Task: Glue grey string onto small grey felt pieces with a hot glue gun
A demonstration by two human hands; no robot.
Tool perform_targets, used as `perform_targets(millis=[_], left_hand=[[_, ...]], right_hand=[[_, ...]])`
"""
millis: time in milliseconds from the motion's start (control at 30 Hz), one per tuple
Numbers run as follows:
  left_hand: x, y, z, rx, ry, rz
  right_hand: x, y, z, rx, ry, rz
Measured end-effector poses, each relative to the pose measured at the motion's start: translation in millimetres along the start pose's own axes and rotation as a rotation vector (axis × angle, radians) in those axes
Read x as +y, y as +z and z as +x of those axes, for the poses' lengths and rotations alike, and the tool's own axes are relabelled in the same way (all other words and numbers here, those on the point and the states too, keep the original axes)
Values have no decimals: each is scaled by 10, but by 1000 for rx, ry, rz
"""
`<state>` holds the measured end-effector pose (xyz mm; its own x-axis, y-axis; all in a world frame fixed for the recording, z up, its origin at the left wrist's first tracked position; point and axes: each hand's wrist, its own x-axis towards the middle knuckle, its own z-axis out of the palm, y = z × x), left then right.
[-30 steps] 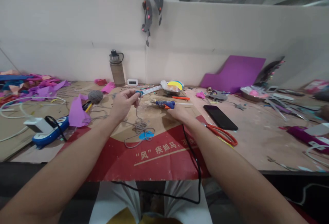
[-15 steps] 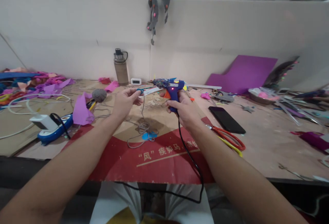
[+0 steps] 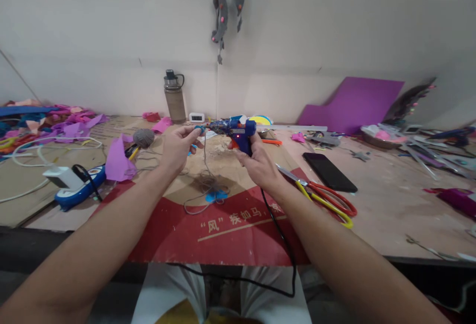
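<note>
My right hand (image 3: 256, 163) is wrapped round the grip of a blue glue gun (image 3: 243, 135), whose nozzle points left. Between the fingertips of my left hand (image 3: 180, 145) is a small blue felt piece (image 3: 200, 129), with the nozzle tip right at it. Whether the two touch, I cannot tell. Grey yarn (image 3: 206, 158) hangs from the pinched piece down to a loose tangle on the cardboard. Under that tangle lies another blue felt scrap (image 3: 216, 195). The gun's black cord (image 3: 277, 227) runs down over the table edge.
Scissors (image 3: 327, 197) and a black phone (image 3: 329, 171) lie right of my right forearm. A yarn ball (image 3: 143, 138), a purple felt scrap (image 3: 119, 160) and a blue power strip (image 3: 80, 190) are at left. A bottle (image 3: 174, 98) stands at the back.
My right hand has brought the glue gun leftward and levelled it, so its nozzle now reaches the blue felt piece. My left hand has barely moved.
</note>
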<state>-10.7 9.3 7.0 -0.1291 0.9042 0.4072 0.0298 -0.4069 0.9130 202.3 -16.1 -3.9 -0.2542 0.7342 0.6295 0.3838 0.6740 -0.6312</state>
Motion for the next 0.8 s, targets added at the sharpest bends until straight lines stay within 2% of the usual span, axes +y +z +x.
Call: perform_targets(millis=[233, 800], left_hand=[[-2, 8, 3, 14, 17, 26], [16, 9, -11, 15, 45, 60]], right_hand=[[-41, 28, -16, 2, -18, 118], [-79, 80, -40, 23, 30, 67]])
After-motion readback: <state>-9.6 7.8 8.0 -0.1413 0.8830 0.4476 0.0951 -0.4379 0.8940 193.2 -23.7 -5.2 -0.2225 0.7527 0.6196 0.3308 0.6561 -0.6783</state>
